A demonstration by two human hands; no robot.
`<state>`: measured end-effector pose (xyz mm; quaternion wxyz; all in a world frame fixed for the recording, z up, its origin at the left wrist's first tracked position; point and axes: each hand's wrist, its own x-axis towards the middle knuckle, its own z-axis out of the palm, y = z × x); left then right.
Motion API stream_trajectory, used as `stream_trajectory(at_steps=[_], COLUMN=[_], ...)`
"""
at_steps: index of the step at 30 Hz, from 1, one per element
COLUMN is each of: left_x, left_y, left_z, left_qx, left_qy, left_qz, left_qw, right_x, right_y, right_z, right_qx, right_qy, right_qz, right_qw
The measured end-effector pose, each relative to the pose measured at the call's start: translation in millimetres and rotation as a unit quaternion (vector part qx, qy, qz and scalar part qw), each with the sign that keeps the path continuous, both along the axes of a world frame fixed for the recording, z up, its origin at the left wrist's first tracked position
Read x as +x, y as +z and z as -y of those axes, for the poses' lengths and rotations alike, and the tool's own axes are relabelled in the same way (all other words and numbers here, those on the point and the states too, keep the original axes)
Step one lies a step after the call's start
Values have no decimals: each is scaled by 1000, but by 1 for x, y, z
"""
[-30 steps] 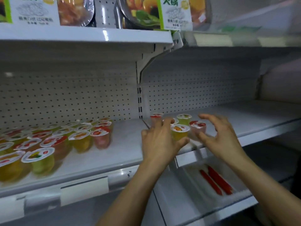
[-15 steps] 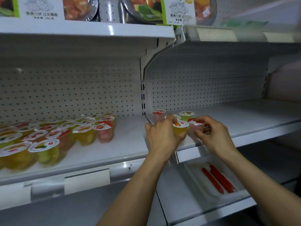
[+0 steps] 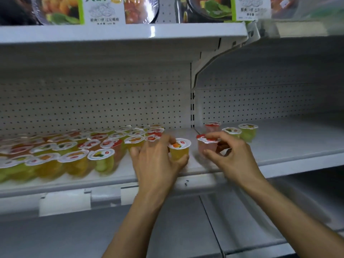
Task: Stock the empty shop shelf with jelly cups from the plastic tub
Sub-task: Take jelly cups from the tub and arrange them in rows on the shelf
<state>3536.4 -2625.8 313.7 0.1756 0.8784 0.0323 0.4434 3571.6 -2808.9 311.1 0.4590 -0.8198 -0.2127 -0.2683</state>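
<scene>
My left hand [image 3: 154, 161] grips a yellow jelly cup [image 3: 179, 149] by its wall. My right hand [image 3: 230, 157] pinches a pink jelly cup [image 3: 207, 146] at the lid rim. Both are at the shelf [image 3: 279, 146] front. Advised: seat each upright, flush beside the stocked rows [image 3: 74, 151] left of my grip, before letting go.

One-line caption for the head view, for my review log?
Left hand grips a yellow plastic jelly cup, right hand pinches a pink plastic jelly cup, at the white metal shelf.

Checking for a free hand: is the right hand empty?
No, the right hand grips a pink jelly cup, with thumb and fingers curled round it.
</scene>
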Motion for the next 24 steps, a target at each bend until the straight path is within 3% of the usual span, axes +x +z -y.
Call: stream_trajectory(at_steps=[9,14,24], left_x=[-28,-31,-25], left_y=[-4,-1,2], left_z=[-63,-82,-100], left_qx=[151,188,196], left_qy=[155,165,159], left_qz=[-21,13,-11], left_qw=[976,968,968], right_x=[-4,-6,-4], right_y=[-7,-4,-2], right_z=[-74,-94,-115], right_qx=[-39,-56,-60], right_qy=[75,93,86], right_qz=[-14,-34,-22], right_qw=[996,993,994])
